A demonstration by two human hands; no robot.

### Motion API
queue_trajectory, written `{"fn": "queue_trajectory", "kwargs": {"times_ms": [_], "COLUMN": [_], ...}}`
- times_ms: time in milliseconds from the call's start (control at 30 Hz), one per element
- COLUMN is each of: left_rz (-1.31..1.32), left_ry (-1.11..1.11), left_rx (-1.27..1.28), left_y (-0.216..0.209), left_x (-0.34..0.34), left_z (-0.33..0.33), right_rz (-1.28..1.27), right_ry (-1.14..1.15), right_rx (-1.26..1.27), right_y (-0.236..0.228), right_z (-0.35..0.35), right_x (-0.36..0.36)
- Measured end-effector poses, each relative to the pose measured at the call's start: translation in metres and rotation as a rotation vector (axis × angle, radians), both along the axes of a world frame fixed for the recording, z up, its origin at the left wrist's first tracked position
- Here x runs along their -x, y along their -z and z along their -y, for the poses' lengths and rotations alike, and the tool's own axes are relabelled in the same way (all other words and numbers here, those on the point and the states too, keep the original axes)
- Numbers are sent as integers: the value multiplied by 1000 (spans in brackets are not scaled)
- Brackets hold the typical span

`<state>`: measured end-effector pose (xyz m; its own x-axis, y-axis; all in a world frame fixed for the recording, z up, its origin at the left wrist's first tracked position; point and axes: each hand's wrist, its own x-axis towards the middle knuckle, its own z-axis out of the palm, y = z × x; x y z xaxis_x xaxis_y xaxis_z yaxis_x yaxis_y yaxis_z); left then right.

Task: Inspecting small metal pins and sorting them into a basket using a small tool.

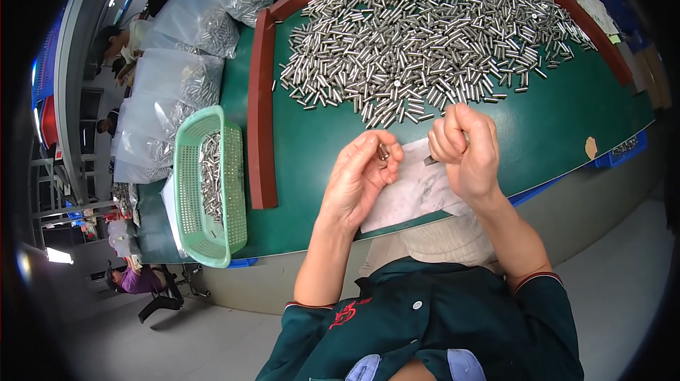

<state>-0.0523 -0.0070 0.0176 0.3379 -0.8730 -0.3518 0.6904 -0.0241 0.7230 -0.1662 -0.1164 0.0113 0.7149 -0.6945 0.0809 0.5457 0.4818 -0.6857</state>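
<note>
My left hand is turned palm up over the near edge of the table, its fingers curled around a short metal pin. Close by on the right, my right hand is closed in a fist. A small dark grey piece sticks out of it toward the left hand; its kind is hidden by the fingers. Beneath both hands lies a pale, marbled sheet. Just beyond them spreads a big heap of shiny cylindrical metal pins on the green table.
Dark red wooden bars border the heap. Left of them stands a light green perforated basket with pins inside. Several clear plastic bags of pins line the table's left side. A blue tray sits low at the right. People are in the left background.
</note>
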Motion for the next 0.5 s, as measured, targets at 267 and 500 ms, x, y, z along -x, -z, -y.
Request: {"fn": "queue_trajectory", "kwargs": {"times_ms": [267,500], "left_rz": [1277,1731], "left_ry": [-20,-60], "left_rx": [-291,-352], "left_y": [0,8], "left_x": [-13,0], "left_z": [18,36], "right_rz": [-23,-17], "right_ry": [11,18], "right_rx": [21,14], "right_y": [-1,-2], "right_z": [-1,-2], "right_x": [0,0]}}
